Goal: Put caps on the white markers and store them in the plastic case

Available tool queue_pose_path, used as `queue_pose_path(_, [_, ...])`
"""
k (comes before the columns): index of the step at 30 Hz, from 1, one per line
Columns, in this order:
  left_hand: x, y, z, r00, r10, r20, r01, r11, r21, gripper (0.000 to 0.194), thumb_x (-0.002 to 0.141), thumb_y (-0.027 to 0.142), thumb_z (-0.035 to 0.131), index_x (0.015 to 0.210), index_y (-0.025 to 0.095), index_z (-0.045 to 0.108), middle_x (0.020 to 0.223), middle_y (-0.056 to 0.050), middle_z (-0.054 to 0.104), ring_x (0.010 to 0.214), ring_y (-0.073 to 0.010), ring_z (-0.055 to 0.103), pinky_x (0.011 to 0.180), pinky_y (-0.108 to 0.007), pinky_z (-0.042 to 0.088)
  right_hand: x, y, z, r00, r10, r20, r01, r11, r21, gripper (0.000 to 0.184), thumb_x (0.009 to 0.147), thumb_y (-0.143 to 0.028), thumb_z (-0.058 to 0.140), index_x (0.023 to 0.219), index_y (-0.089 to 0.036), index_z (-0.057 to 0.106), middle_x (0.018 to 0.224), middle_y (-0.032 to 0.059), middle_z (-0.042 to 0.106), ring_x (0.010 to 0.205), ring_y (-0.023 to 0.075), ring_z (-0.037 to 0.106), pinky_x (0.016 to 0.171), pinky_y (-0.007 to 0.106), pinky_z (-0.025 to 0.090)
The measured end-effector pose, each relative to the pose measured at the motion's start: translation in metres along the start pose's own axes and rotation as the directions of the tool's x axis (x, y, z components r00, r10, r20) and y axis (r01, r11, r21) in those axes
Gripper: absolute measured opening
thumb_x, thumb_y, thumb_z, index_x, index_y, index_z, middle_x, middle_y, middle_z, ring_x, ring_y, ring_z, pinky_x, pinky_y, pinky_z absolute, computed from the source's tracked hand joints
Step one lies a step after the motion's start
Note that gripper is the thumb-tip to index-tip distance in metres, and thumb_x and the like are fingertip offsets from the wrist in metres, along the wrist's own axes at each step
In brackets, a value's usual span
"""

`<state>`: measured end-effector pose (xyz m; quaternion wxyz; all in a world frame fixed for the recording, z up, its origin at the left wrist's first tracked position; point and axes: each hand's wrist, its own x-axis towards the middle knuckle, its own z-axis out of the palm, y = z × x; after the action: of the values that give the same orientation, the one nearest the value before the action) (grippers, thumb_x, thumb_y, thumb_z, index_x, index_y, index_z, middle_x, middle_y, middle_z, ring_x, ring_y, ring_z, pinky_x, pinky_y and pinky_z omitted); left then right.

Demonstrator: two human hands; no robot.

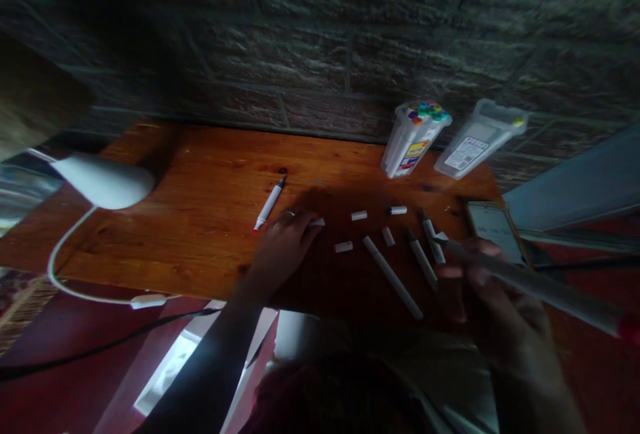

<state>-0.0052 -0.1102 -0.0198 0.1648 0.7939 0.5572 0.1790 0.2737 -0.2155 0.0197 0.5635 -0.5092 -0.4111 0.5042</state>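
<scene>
My right hand is raised over the desk's right front, its fingers closed around a white marker. This marker slants, with a dark tip pointing left and a red end at the right. Resting on the desk, my left hand pinches a small white marker cap, partly hidden by the fingers. An uncapped marker lies just behind it. Between my hands lie loose caps, a long white marker and two uncapped markers, one nearer and one farther.
At the back right of the wooden desk stand a clear case of markers and a second clear case. A phone lies by the right edge. A white lamp with a cord stands left. Behind is a stone wall.
</scene>
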Motion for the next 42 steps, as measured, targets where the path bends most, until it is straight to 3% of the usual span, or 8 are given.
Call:
queue_pose_path(4, [-0.019, 0.016, 0.001, 1.0, -0.014, 0.018, 0.02, 0.912, -0.41, 0.026, 0.1, 0.038, 0.051, 0.116, 0.023, 0.064, 0.112, -0.005, 0.074, 0.102, -0.0205, 0.069, 0.092, -0.034, 0.053, -0.009, 0.005, -0.003, 0.98, -0.068, -0.189, 0.066, 0.998, -0.017, 0.021, 0.092, -0.036, 0.064, 0.111, -0.025, 0.066, 0.067, -0.0032, 0.058, 0.052, 0.0097, 0.05, 0.046, 0.019, 0.043])
queue_pose_path(9, [-0.049, 0.048, 0.01, 0.992, 0.035, 0.123, 0.065, 0.691, -0.72, 0.024, 0.101, 0.035, 0.051, 0.115, 0.023, 0.066, 0.1, -0.004, 0.077, 0.091, -0.0164, 0.072, 0.083, -0.027, 0.056, -0.022, 0.01, 0.006, 0.935, -0.223, -0.276, 0.163, 0.961, -0.223, 0.006, 0.091, -0.029, 0.066, 0.093, -0.024, 0.069, 0.088, 0.0009, 0.062, 0.074, 0.0125, 0.06, 0.062, 0.022, 0.052])
queue_pose_path(14, [-0.052, 0.072, 0.02, 0.986, 0.128, 0.109, -0.012, 0.698, -0.716, 0.026, 0.101, 0.033, 0.05, 0.119, 0.023, 0.066, 0.114, -0.008, 0.074, 0.094, -0.0185, 0.07, 0.086, -0.032, 0.056, -0.03, -0.001, 0.017, 0.872, -0.47, -0.137, 0.369, 0.814, -0.448, 0.012, 0.089, -0.015, 0.066, 0.094, -0.025, 0.07, 0.09, 0.001, 0.066, 0.074, 0.0133, 0.064, 0.06, 0.023, 0.053])
queue_pose_path(18, [-0.046, 0.083, 0.025, 0.961, 0.262, 0.09, -0.124, 0.696, -0.707, 0.027, 0.102, 0.028, 0.048, 0.121, 0.02, 0.064, 0.113, -0.009, 0.071, 0.1, -0.019, 0.068, 0.089, -0.032, 0.055, -0.039, -0.009, 0.014, 0.841, -0.536, -0.073, 0.41, 0.719, -0.56, 0.021, 0.086, -0.012, 0.068, 0.101, -0.026, 0.069, 0.092, 0.0005, 0.069, 0.075, 0.0139, 0.067, 0.059, 0.024, 0.056])
queue_pose_path(29, [-0.04, 0.1, 0.024, 0.894, 0.443, -0.068, -0.383, 0.676, -0.629, 0.018, 0.098, 0.016, 0.054, 0.112, 0.018, 0.065, 0.104, -0.006, 0.068, 0.097, -0.0156, 0.064, 0.085, -0.027, 0.053, -0.055, -0.013, 0.008, 0.889, -0.457, 0.014, 0.338, 0.638, -0.692, 0.02, 0.088, -0.019, 0.068, 0.106, -0.027, 0.065, 0.091, -0.002, 0.073, 0.076, 0.0148, 0.071, 0.062, 0.026, 0.057])
queue_pose_path(33, [-0.039, 0.101, 0.023, 0.876, 0.47, -0.108, -0.446, 0.705, -0.551, 0.017, 0.098, 0.016, 0.054, 0.111, 0.015, 0.065, 0.097, -0.006, 0.069, 0.092, -0.0162, 0.064, 0.083, -0.027, 0.054, -0.052, -0.02, 0.012, 0.898, -0.431, 0.087, 0.332, 0.535, -0.777, 0.014, 0.088, -0.023, 0.069, 0.102, -0.028, 0.064, 0.088, -0.0034, 0.074, 0.065, 0.0126, 0.068, 0.056, 0.024, 0.055])
queue_pose_path(38, [-0.037, 0.099, 0.023, 0.9, 0.423, -0.109, -0.401, 0.7, -0.591, 0.015, 0.098, 0.017, 0.054, 0.108, 0.015, 0.064, 0.1, -0.007, 0.071, 0.093, -0.0151, 0.066, 0.083, -0.025, 0.054, -0.044, -0.018, -0.005, 0.807, -0.589, 0.047, 0.327, 0.378, -0.866, 0.016, 0.088, -0.02, 0.069, 0.103, -0.026, 0.066, 0.088, -0.0012, 0.075, 0.073, 0.0136, 0.071, 0.063, 0.024, 0.056])
queue_pose_path(42, [-0.037, 0.1, 0.023, 0.902, 0.42, -0.104, -0.384, 0.668, -0.637, 0.014, 0.098, 0.016, 0.054, 0.108, 0.016, 0.064, 0.097, -0.005, 0.071, 0.09, -0.0124, 0.066, 0.08, -0.022, 0.053, -0.043, -0.016, -0.019, 0.761, -0.641, -0.102, 0.273, 0.459, -0.845, 0.021, 0.086, -0.017, 0.072, 0.105, -0.025, 0.069, 0.092, 0.0007, 0.074, 0.074, 0.0143, 0.07, 0.063, 0.026, 0.056])
